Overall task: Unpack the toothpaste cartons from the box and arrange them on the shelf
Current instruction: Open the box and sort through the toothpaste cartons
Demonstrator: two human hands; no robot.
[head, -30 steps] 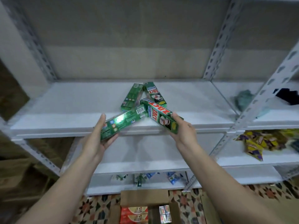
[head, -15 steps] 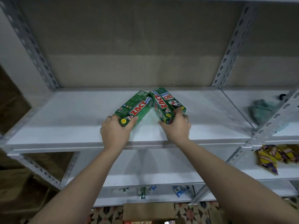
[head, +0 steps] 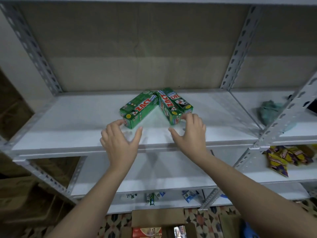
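Head view. On the white painted metal shelf (head: pixel 72 127), at about chest height in a slotted-angle steel rack, lie the green rectangular cardboard toothpaste cartons (head: pixel 155 107) with red lettering. They form two groups laid flat that meet at their far ends and splay apart toward the front edge, making an inverted V: a left group (head: pixel 138 109) angled toward the left hand and a right group (head: pixel 173 105) angled toward the right hand. The exact number of cartons cannot be read, though at least four seem present. The left hand (head: pixel 120 141) hovers just in front of the left group, its fingers (head: pixel 114 125) spread and lightly bent, the fingertips at or just beside the carton's near end; contact cannot be confirmed, and nothing is gripped. The right hand (head: pixel 189 133) is likewise unclenched, its fingers (head: pixel 188 117) curved close to the near end of the right group and holding nothing. Below, at the bottom edge, stands the open brown corrugated cardboard box (head: pixel 156 219) on a patterned floor, with red-and-white cartons (head: pixel 147 231) visible inside. Judgement: the task is in an early stage; one batch has reached the shelf but sits askew and probably needs squaring into a row, and more stock remains in the box.
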